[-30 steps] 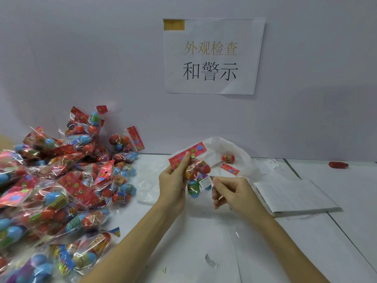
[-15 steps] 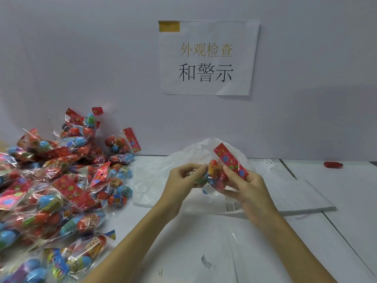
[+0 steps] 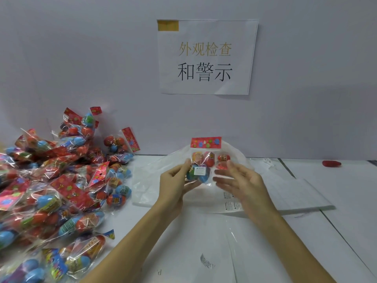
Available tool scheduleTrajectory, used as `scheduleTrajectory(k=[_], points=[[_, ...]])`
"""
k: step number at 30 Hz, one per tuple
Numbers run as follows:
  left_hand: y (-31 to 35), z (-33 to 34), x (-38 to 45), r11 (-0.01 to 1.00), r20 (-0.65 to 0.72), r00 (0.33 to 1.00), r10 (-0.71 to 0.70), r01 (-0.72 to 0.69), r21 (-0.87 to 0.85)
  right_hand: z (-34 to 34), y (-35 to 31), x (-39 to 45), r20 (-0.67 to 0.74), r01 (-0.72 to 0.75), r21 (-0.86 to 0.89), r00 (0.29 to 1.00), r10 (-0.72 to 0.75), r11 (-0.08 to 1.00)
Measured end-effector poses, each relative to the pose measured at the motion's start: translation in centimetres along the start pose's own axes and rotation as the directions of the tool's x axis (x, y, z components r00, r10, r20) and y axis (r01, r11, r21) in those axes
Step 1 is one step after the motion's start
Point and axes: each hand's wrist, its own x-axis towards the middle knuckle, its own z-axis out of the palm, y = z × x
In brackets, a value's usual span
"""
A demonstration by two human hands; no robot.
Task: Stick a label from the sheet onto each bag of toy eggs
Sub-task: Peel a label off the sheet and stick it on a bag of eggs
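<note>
Nearest to the camera, on the white surface [image 3: 204,242], lies clear plastic film with a small printed mark. At the left a big pile of bags [image 3: 51,190] of toy eggs spreads up to the wall. Above the middle of the surface the left hand [image 3: 175,182] holds one bag of toy eggs [image 3: 204,164] upright — its grip is closed on the bag's left edge and bottom, thumb in front. A white label [image 3: 199,171] sits on the front of this bag, and the red header card is on top. The right hand [image 3: 242,180] is just beside the bag with fingers straight and spread — its grip is open and blurred. Behind the hands lie a white plastic bag [image 3: 146,180] and the label sheet [image 3: 302,193]. On the wall hangs a paper sign [image 3: 206,58].
</note>
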Motion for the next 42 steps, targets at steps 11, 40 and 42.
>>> scheduleTrajectory(k=[11, 40, 42], points=[[0.6, -0.2, 0.7, 0.993, 0.083, 0.994, 0.072, -0.080, 0.092, -0.6, 0.8, -0.1, 0.152, 0.246, -0.575, 0.969, -0.193, 0.780], [0.8, -0.6, 0.2, 0.998, 0.283, 0.958, -0.037, 0.021, 0.058, -0.1, -0.4, -0.1, -0.040, -0.080, 0.058, 0.996, 0.082, 0.995], [0.7, -0.5, 0.0, 0.997, 0.345, 0.938, -0.024, -0.003, 0.077, -0.2, -0.4, -0.2, 0.058, -0.164, 0.124, 0.986, 0.158, 0.979]])
